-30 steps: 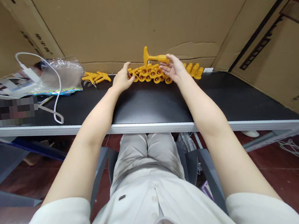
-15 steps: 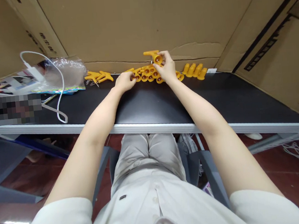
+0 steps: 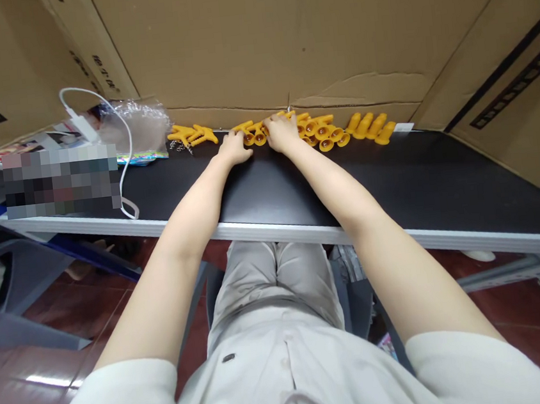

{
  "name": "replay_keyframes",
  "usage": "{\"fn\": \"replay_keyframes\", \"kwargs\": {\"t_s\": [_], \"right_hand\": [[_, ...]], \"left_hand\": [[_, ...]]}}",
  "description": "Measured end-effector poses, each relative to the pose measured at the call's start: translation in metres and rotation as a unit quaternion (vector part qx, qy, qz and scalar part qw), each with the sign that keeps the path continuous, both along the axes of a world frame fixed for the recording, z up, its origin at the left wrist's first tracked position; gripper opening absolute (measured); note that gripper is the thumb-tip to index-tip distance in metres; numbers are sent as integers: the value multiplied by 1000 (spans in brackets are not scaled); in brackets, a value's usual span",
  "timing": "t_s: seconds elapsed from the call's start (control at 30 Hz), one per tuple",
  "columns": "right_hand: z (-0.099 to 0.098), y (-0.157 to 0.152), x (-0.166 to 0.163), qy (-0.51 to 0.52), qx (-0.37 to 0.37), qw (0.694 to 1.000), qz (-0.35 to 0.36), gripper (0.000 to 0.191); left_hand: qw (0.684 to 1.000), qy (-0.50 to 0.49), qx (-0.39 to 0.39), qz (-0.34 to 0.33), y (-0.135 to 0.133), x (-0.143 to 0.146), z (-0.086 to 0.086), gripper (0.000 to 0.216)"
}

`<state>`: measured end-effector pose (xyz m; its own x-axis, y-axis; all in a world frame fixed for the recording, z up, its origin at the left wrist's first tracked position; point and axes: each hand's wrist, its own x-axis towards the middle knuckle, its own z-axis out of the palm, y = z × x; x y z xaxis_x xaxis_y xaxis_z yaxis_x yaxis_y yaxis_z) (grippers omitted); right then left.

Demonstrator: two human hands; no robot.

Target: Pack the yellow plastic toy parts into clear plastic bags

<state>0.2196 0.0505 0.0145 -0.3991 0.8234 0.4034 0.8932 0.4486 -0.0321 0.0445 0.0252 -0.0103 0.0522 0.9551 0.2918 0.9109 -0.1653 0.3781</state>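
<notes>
Step in hand, by the look of it: placing or picking at the left end of a yellow cluster [image 3: 323, 133], right under and beside right hand [image 3: 282, 131]. Curled down over the pieces there, with a thin metal tip [image 3: 289, 108] just beyond; can't tell whether gripping or only pressing. As for left hand [image 3: 235, 148]: bent at the fingers, at or against the leftmost pieces, thumb apart; no telling if anything held. Next move would probably call for steadying neighbours on the left side, lifting clear on the right without tipping any.

Counts: two yellow cups [image 3: 259, 138] between the hands, open ends toward the wrists. At least six in the cluster, overlapped, so not exact. Four yellow sleeves [image 3: 362, 126] farther right. Near, left of left hand: two yellow T-handles [image 3: 204, 134], maybe a third, with metal spirals [image 3: 190, 149]. Farther left: one plastic bag [image 3: 139, 122], one white cable [image 3: 130, 138].
</notes>
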Motion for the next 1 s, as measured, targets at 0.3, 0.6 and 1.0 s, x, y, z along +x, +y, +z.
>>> {"fn": "replay_keyframes", "kwargs": {"t_s": [0.3,0.6,1.0], "right_hand": [[19,-6,25,-8,-48,999,13,79],[34,-34,148,131,75,975,-164,54],[-12,-36,235,227,-23,910,-345,78]], "left_hand": [[997,-15,-75,-17,-8,1,5,76],[998,-8,-56,-8,7,-3,-10,90],[998,-22,-59,-6,13,-2,-13,84]]}}
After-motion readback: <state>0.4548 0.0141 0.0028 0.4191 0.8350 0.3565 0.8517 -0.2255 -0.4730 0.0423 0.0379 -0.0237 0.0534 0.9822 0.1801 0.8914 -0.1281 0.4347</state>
